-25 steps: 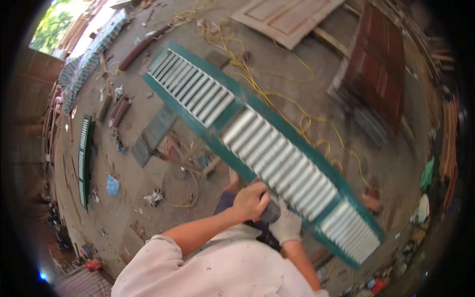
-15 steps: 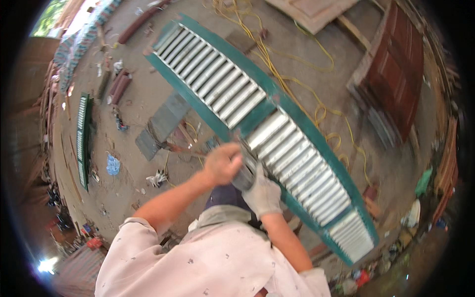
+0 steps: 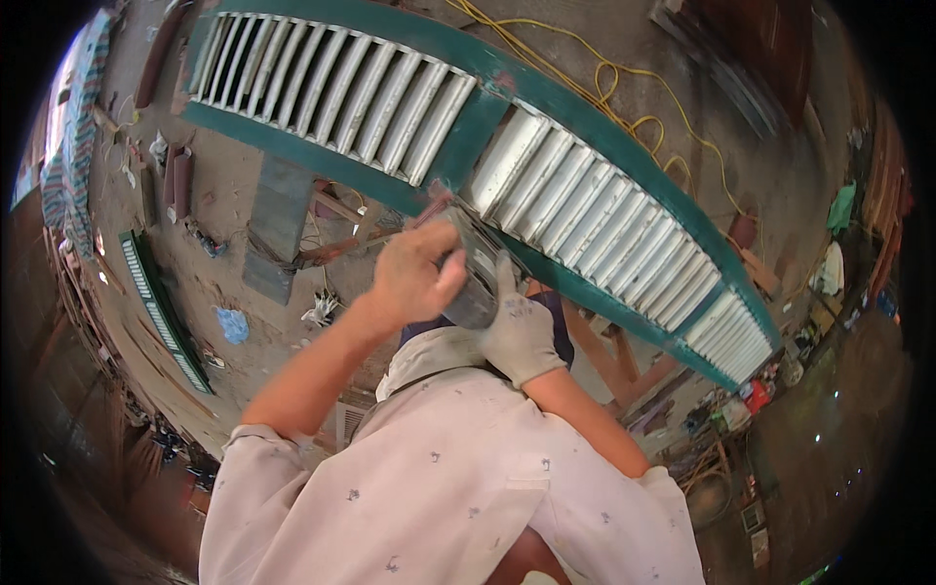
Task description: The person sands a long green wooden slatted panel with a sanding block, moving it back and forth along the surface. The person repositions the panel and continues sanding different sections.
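Observation:
A long green shutter frame point(image 3: 458, 136) with pale slats, paint worn off on many, spans the view before me. At its near edge, by the middle crossbar, is a dark grey boxy hand tool point(image 3: 475, 292) whose exact kind I cannot make out. My bare left hand point(image 3: 417, 271) is curled against the tool's left side, thumb apart; its fingertips are partly hidden. My right hand point(image 3: 524, 333), in a whitish glove, is closed round the tool's right side with the index finger stretched along it.
Yellow cable point(image 3: 673, 136) lies in loops beyond the shutter. A second green slatted panel point(image 3: 161, 312) rests on the floor at left. Near it are a blue crumpled bag point(image 3: 233, 326), a grey board point(image 3: 278, 219) and brown rolls point(image 3: 178, 180). Wooden pieces point(image 3: 609, 356) stand beneath the shutter.
My view has turned, and the shutter now appears higher and flatter across it. Both hands stay at the tool near the middle crossbar; my left hand's thumb now shows apart from the fingers.

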Demonstrator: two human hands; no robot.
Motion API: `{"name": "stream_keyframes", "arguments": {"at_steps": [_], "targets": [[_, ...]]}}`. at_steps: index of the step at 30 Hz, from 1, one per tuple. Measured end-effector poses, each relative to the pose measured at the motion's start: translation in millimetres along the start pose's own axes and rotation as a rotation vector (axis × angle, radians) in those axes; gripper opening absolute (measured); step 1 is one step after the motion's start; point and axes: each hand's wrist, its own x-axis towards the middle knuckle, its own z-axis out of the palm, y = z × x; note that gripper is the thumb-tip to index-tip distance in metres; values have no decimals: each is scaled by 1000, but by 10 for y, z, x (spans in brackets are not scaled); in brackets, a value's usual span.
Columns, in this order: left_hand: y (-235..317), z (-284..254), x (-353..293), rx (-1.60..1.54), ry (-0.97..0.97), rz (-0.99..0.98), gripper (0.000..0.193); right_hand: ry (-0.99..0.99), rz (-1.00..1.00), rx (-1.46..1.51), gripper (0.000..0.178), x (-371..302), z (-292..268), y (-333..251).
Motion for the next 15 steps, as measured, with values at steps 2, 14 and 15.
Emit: {"name": "stream_keyframes", "arguments": {"at_steps": [2, 14, 15], "targets": [[-62, -184, 140, -2, -50, 48, 20, -51, 51, 70, 118, 85, 24, -146], [-51, -395, 344, 41, -229, 28, 17, 3, 57, 233, 112, 192, 180, -321], [-31, -366, 333, 43, -227, 29, 17, 4, 61, 256, 112, 175, 192, -268]]}}
